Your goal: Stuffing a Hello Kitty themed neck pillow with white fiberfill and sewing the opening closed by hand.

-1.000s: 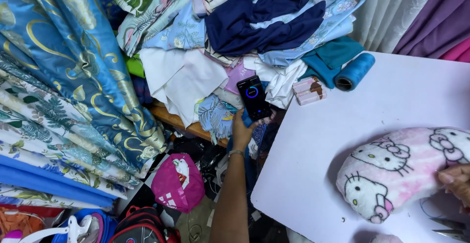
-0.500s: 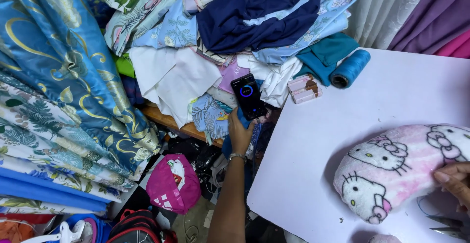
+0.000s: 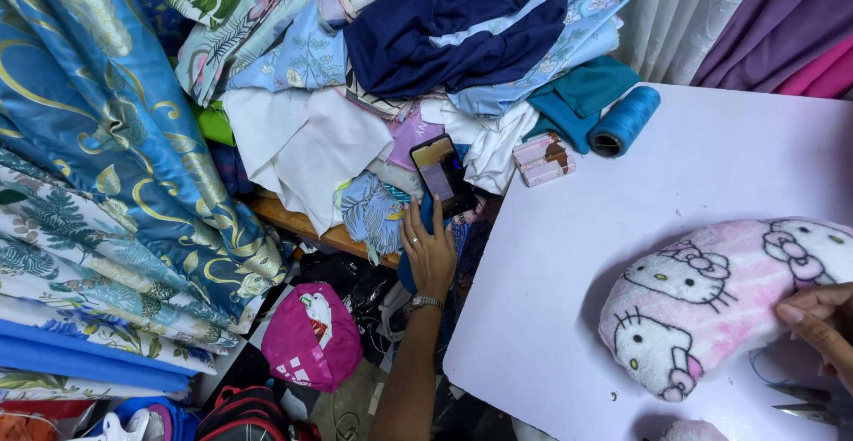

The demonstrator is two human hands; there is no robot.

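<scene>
Left hand (image 3: 429, 250) stretched out past the counter (image 3: 711, 157) edge, over the gap in front of the fabric pile (image 3: 453, 37). Fingers (image 3: 416, 232) closed round the lower end of a phone (image 3: 444, 174), lit screen tilted up towards the camera. Watch (image 3: 425, 302) on that wrist.

Right hand (image 3: 822, 321) at the frame's right edge, fingers (image 3: 800, 309) bent and laid on the near right rim of a pink cartoon-cat cushion (image 3: 711, 303). Thumb out of sight, so cannot tell whether pinching the plush or only resting on it. Cushion flat on the counter, faces up, well apart from the phone.

Step in hand, by the look of it: checking the phone while steadying the cushion. Judging from that light contact, any lift or turn of the cushion would call for a fuller hold than fingertips at one rim, and likely a free left hand, meaning the phone parked somewhere first.

Around: scissors (image 3: 813, 401) just below the right hand, near the cushion's lower edge. Blue spool (image 3: 625, 121) and a small pink striped box (image 3: 544, 158) at the counter's far corner, near the phone. Pink bag (image 3: 311, 339) on the floor below the left arm.
</scene>
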